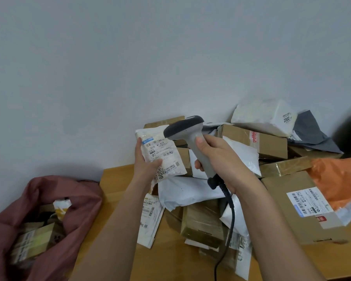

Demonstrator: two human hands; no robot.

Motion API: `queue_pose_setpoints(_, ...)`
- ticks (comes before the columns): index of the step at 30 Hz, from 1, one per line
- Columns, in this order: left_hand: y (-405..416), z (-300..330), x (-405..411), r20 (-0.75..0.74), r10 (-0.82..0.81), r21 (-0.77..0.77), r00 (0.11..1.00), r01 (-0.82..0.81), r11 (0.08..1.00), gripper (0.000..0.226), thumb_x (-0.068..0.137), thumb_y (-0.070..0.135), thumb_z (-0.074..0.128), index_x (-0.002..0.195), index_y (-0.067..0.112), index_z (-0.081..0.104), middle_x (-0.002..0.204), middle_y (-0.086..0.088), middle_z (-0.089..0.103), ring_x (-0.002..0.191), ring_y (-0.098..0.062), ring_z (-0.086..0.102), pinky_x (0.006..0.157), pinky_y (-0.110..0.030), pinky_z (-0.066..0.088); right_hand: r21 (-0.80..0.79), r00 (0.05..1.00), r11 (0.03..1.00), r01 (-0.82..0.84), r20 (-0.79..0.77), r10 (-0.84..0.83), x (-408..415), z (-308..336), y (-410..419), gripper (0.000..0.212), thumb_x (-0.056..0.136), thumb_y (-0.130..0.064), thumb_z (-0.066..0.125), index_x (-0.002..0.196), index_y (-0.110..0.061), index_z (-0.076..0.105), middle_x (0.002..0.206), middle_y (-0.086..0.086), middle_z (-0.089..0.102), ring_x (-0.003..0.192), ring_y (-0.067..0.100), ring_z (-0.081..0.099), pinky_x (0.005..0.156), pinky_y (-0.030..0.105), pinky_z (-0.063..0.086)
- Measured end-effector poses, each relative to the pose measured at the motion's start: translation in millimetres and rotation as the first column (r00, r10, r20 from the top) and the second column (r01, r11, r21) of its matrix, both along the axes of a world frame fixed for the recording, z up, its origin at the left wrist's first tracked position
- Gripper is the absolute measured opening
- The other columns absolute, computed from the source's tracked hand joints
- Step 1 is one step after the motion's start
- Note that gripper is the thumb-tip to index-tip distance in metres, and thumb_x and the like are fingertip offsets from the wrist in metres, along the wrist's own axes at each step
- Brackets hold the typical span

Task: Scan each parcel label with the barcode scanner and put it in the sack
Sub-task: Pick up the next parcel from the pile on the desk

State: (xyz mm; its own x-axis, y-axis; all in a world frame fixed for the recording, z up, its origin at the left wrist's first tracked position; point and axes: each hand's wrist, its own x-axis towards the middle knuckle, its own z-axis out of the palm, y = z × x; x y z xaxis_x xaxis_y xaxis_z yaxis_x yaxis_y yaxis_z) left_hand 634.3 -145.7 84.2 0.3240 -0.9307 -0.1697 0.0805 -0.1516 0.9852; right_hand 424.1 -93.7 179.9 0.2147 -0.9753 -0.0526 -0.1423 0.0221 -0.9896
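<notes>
Pink fabric of the sack (49, 199) sags open at near left, beside the wooden table (114, 199), with boxes already inside. Your left hand (145, 161) pinches a small white parcel (160, 157) by its lower left edge, label facing you. Just right of it, your right hand (217, 159) wraps the grey barcode scanner (187, 136), head angled toward the label. Farther right, a pile of parcels (261, 151) leans against the wall.
</notes>
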Motion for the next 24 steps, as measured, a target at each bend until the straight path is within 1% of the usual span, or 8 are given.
queue_pose_setpoints(4,-2.4,1.1,8.8,0.069,0.023,0.019,0.997,-0.025,1.000,0.101,0.086,-0.011,0.063,0.148,0.051,0.013,0.142,-0.003,0.050,0.114,-0.026,0.062,0.073,-0.044,0.061,-0.043,1.000,0.999,0.001,0.004,-0.001,-3.9,10.9,5.5,0.032,0.106,-0.038,0.041,0.106,-0.015,0.065,0.082,0.014,0.067,0.063,0.012,0.057,0.064,0.033,0.043)
queue_pose_setpoints(8,-4.2,-0.5,13.4,0.072,0.044,0.048,0.996,-0.048,0.998,0.103,0.086,-0.013,0.062,0.149,0.050,0.010,0.138,-0.003,0.053,0.106,-0.022,0.064,0.063,-0.037,0.061,-0.050,1.000,0.999,-0.006,0.010,0.006,-10.2,18.3,9.7,0.030,0.106,-0.038,0.042,0.106,-0.019,0.065,0.105,0.020,0.066,0.062,0.012,0.056,0.063,0.032,0.043)
queue_pose_setpoints(11,-6.6,-2.0,14.4,0.107,0.053,0.060,0.993,-0.060,0.996,0.101,0.086,-0.011,0.064,0.149,0.048,0.012,0.136,-0.004,0.055,0.103,-0.019,0.065,0.064,-0.038,0.060,-0.047,1.000,0.999,-0.005,0.001,0.006,-16.1,22.3,12.8,0.030,0.105,-0.039,0.042,0.104,-0.019,0.065,0.106,0.020,0.066,0.063,0.013,0.056,0.059,0.030,0.041)
queue_pose_setpoints(16,-8.6,-2.3,11.8,0.116,0.100,0.100,0.988,-0.111,0.989,0.103,0.086,-0.008,0.065,0.152,0.044,0.007,0.139,-0.004,0.052,0.093,-0.014,0.062,0.058,-0.035,0.057,-0.033,0.999,0.999,0.003,0.045,-0.001,-26.9,28.3,17.2,0.031,0.105,-0.039,0.043,0.102,-0.018,0.066,0.106,0.022,0.068,0.064,0.015,0.057,0.067,0.035,0.043)
queue_pose_setpoints(18,-9.6,-3.4,10.4,0.122,0.114,0.113,0.986,-0.128,0.985,0.102,0.086,-0.008,0.066,0.153,0.041,0.007,0.140,-0.005,0.051,0.092,-0.015,0.060,0.057,-0.034,0.055,-0.024,0.998,1.000,0.007,0.069,-0.006,-31.0,28.8,18.4,0.031,0.105,-0.038,0.044,0.101,-0.017,0.067,0.107,0.018,0.068,0.062,0.014,0.057,0.064,0.032,0.044)
queue_pose_setpoints(21,-10.5,-5.0,8.7,0.112,0.136,0.126,0.984,-0.150,0.981,0.098,0.087,-0.007,0.065,0.154,0.037,0.009,0.136,-0.006,0.053,0.094,-0.017,0.061,0.056,-0.033,0.055,-0.015,0.991,1.000,0.012,0.133,-0.010,-36.8,29.6,21.4,0.029,0.105,-0.036,0.046,0.098,-0.018,0.068,0.101,0.005,0.069,0.060,0.013,0.056,0.051,0.020,0.043)
queue_pose_setpoints(23,-10.1,-5.6,7.1,0.097,0.147,0.131,0.984,-0.159,0.979,0.095,0.087,-0.007,0.065,0.153,0.034,0.011,0.133,-0.006,0.055,0.095,-0.019,0.062,0.061,-0.037,0.057,-0.022,0.989,1.000,0.006,0.148,-0.003,-40.6,31.0,23.1,0.030,0.105,-0.036,0.046,0.098,-0.016,0.067,0.098,0.004,0.069,0.059,0.013,0.056,0.048,0.017,0.042)
queue_pose_setpoints(24,-9.2,-5.4,5.9,0.099,0.149,0.138,0.984,-0.162,0.977,0.093,0.087,-0.007,0.065,0.152,0.032,0.013,0.133,-0.006,0.055,0.098,-0.021,0.062,0.068,-0.041,0.058,-0.024,0.988,1.000,0.004,0.153,0.000,-42.4,31.5,23.6,0.030,0.105,-0.035,0.046,0.098,-0.015,0.067,0.100,0.006,0.069,0.058,0.013,0.056,0.047,0.017,0.041)
